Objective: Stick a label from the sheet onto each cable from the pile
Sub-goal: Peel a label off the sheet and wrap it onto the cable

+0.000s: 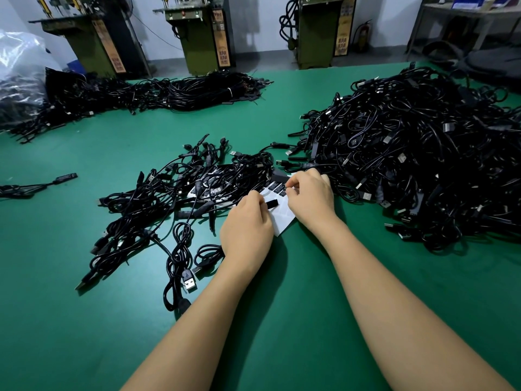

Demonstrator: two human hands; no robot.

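Note:
A white label sheet (282, 221) with black labels lies on the green table between my hands. My left hand (248, 227) grips a black cable module (271, 204), holding it over the sheet. My right hand (308, 197) pinches a small black label at the sheet's upper part; the label itself is mostly hidden by my fingers. A big pile of black cables (423, 153) rises at the right. A smaller, looser heap of cables (169, 198) spreads to the left of the sheet and partly covers it.
More bundled black cables (169, 94) lie along the far edge, beside a clear plastic bag (19, 69) at the far left. One loose cable (36, 184) lies at the left edge. Green machines (205, 32) stand behind the green table (282, 320).

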